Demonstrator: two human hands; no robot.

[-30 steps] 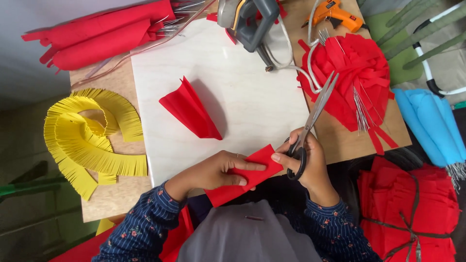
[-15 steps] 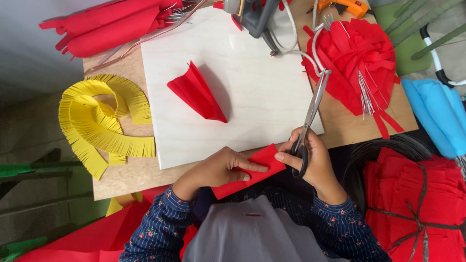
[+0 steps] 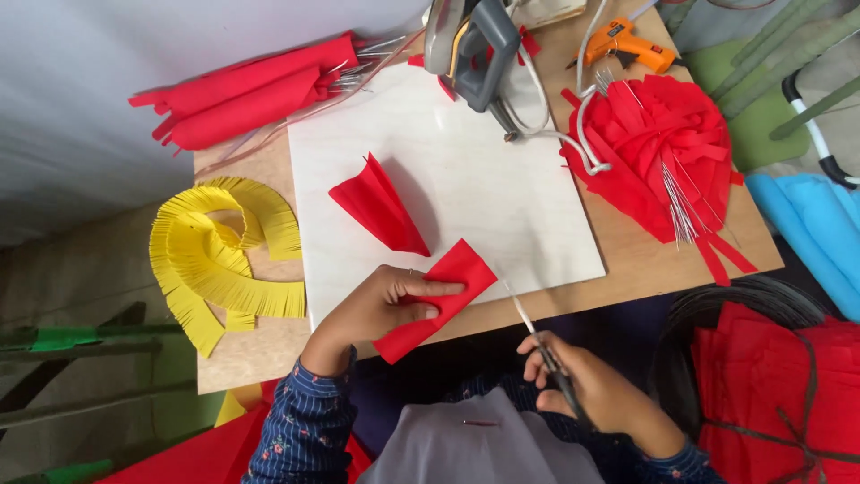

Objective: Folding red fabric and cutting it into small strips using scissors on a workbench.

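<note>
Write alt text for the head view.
Left hand holds folded red paper at a white board's edge; right hand holds scissors just off it. Fringed yellow paper lies left.

Two bare hands, left hand (image 3: 385,300) and right hand (image 3: 596,390), dark navy long sleeves with thin stripes and small floral print, grey cloth across lap

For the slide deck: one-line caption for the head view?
Left hand holds folded red paper at the white board edge; right hand holds scissors apart from it.
</note>
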